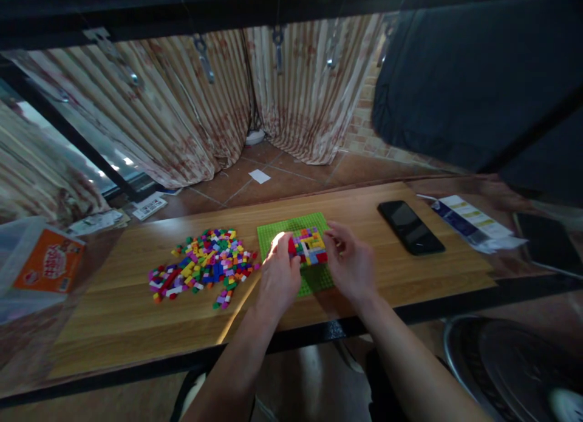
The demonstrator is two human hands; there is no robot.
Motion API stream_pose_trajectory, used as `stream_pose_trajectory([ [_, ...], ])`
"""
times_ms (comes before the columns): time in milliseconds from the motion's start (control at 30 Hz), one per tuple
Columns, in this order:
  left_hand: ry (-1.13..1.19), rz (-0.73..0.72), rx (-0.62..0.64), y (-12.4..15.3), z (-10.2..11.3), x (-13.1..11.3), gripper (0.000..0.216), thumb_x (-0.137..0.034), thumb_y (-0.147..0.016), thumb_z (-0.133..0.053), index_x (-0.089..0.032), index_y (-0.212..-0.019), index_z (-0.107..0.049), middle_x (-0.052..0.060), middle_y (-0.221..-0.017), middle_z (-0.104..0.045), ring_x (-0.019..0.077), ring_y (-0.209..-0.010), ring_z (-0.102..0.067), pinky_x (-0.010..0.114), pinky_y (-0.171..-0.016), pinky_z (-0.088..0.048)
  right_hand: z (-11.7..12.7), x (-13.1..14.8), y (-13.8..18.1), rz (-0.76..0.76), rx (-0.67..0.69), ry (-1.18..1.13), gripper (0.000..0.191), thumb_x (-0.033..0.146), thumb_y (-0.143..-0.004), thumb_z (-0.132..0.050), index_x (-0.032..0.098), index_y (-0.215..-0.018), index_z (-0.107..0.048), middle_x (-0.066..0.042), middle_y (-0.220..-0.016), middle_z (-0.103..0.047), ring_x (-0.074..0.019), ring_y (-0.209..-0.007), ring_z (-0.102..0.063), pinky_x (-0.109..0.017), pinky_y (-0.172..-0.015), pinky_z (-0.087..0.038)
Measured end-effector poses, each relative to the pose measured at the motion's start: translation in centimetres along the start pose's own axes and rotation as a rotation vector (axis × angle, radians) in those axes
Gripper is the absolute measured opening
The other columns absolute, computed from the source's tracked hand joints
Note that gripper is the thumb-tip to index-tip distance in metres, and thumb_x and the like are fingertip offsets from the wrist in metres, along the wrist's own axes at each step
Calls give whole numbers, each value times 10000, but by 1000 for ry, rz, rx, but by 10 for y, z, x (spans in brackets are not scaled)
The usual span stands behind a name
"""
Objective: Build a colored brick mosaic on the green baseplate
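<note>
A green baseplate [282, 229] lies on the wooden table [136, 313]. A small block of multicoloured bricks [308, 245] stands on it. My left hand [279, 277] rests against the block's left side with its fingers curled and pinching at a red brick. At the block's right side, my right hand [350, 263] has its fingers bent and the fingertips touching the bricks. What the fingertips grip is partly hidden.
A pile of several loose coloured bricks [203, 265] lies left of the baseplate. To the right are a black phone [410, 226] and a printed leaflet [473, 221]. A clear box with an orange label [45, 261] stands far left. Curtains hang behind the table.
</note>
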State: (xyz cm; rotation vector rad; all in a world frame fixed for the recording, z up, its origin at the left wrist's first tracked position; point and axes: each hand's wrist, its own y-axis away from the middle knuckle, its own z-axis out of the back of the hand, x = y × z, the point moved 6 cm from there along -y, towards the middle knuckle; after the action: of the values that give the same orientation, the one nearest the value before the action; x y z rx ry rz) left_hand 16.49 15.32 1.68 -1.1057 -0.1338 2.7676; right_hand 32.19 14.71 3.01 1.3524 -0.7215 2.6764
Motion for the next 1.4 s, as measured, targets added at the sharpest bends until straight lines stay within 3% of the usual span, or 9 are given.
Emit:
stream_pose_trajectory([
  [67, 16, 12, -3, -1, 2, 2, 517, -108, -848, -520, -152, -1357, -445, 135, -1359, -562, 283, -1214, -571, 462, -1064, -459, 5, -12, -6, -65, -11, 53, 297, 304, -882, -503, 167, -1097, -655, -106, -983, -732, -201, -745, -668, -352, -703, -533],
  [200, 39, 13, -9, -3, 5, 5, 547, -91, -832, -528, -128, -1372, -452, 144, -1394, -544, 279, -1285, -524, 452, -1116, -422, -8, -27, -7, -155, 138, 100, 359, 364, -873, -517, 163, -1141, -648, -120, -1039, -722, -214, -775, -673, -366, -713, -532],
  [467, 57, 8, 1, 1, 5, 6, 571, -117, -841, -523, -120, -1406, -439, 150, -1436, -509, 265, -1343, -474, 416, -1144, -406, -30, -14, 5, -21, 271, 266, 437, 336, -884, -494, 143, -1267, -578, -153, -1107, -709, -266, -926, -687, -414, -830, -527],
  [667, 107, 41, -48, 0, 13, 15, 544, -119, -830, -528, -176, -1370, -491, 120, -1399, -544, 249, -1274, -535, 400, -1100, -453, -32, -20, 5, -10, 280, 345, 479, 397, -894, -462, 140, -1283, -573, -155, -1041, -719, -293, -883, -695, -418, -766, -539],
  [800, 55, 146, -112, -7, 39, 35, 439, -151, -842, -544, -180, -1279, -572, 110, -1322, -604, 222, -1161, -604, 367, -1033, -492, -33, -24, 5, -4, 285, 378, 509, 433, -886, -460, 129, -1276, -580, -161, -1018, -719, -304, -841, -691, -420, -724, -536],
  [933, -81, 235, -166, -12, 78, 63, 253, -160, -873, -520, -150, -1070, -677, 103, -1058, -724, 209, -1007, -661, 349, -944, -510, -33, -25, 4, -6, 293, 401, 519, 454, -892, -447, 144, -1287, -574, -152, -991, -723, -299, -805, -692, -407, -698, -527],
  [1067, -212, 376, -92, -8, 111, 98, 201, -134, -844, -532, -161, -900, -723, 76, -916, -752, 188, -879, -683, 297, -843, -509, -32, -25, 3, -11, 290, 410, 513, 455, -891, -447, 146, -1279, -581, -152, -994, -722, -290, -788, -690, -396, -681, -520],
  [1267, -328, 544, -129, 12, 156, 137, 217, -140, -787, -566, -189, -906, -741, 42, -841, -751, 181, -827, -676, 258, -734, -484, -34, -26, 2, -11, 300, 404, 518, 458, -890, -461, 151, -1291, -574, -150, -989, -726, -295, -800, -693, -399, -682, -518],
  [1400, -348, 576, -105, 17, 161, 143, 231, -142, -784, -571, -214, -910, -751, 28, -815, -752, 183, -834, -678, 252, -715, -480, -34, -25, 2, -15, 299, 412, 499, 454, -897, -457, 163, -1283, -581, -147, -984, -728, -299, -804, -696, -407, -690, -520],
])
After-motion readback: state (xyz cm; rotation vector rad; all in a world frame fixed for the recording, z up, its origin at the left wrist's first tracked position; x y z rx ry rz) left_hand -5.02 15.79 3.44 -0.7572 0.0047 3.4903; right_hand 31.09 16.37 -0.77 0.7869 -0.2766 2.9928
